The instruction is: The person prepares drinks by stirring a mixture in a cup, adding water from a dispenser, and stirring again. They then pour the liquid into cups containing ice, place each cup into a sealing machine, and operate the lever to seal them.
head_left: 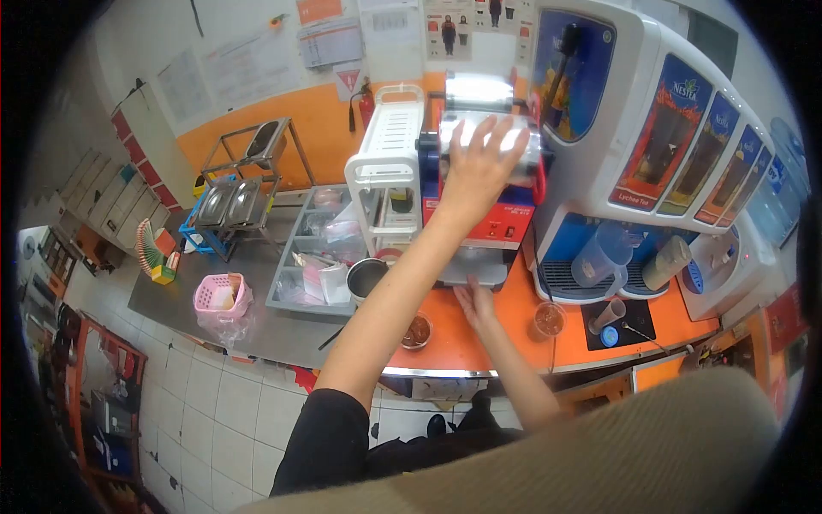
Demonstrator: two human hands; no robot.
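The big white drink machine on the right has "Nestea" at the top of one panel and "Lychee Tea" at the bottom of it. The words on the other panels are too small to read. So are the papers on the wall.

The person's left hand is up on the shiny top of a red and blue machine. Its fingers are spread wide and the palm lies on the metal. This machine stands at the back of the orange table, between a white machine and the drink machine. The hand hides some of its front. The right hand lies flat on the table just in front of that machine, fingers close together, holding nothing.

A clear jug looks empty and sits under the drink machine, with a tan bottle beside it. A clear cup on the table holds a brownish drink. A small bowl holds something red-brown. A metal pot is partly behind the left arm. A grey tray holds plastic bags, and a pink basket sits near it. The round edge of the picture cuts off the far right side
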